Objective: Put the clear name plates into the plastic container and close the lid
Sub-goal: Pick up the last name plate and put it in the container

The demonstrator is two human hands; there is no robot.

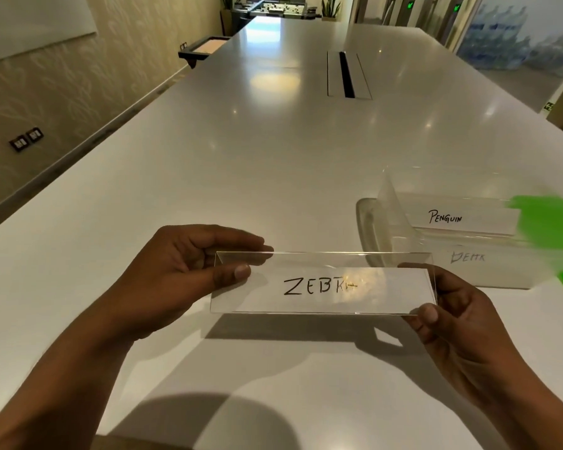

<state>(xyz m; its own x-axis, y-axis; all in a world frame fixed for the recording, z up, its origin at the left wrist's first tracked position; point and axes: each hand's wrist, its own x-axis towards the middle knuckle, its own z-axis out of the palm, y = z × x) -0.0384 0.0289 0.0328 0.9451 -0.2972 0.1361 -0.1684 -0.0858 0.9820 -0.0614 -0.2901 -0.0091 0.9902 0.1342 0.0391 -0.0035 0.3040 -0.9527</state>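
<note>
I hold a clear name plate (322, 284) with a paper card reading "ZEBRA" above the white table, close in front of me. My left hand (179, 274) pinches its left end between thumb and fingers. My right hand (449, 306) grips its right end. Just behind and to the right stands the clear plastic container (371, 232), open at the top. A name plate reading "PENGUIN" (449, 216) leans inside it, and another card (468, 256) with blurred lettering shows through its front wall. A green shape (553, 228), perhaps the lid, sits at the container's right end.
The long white table (241, 157) runs away from me, with a cable slot (348, 74) in its middle. A dark tray (202, 48) sits at the far left edge. A wall runs along the left. Stacked water bottles (501, 34) stand at the far right.
</note>
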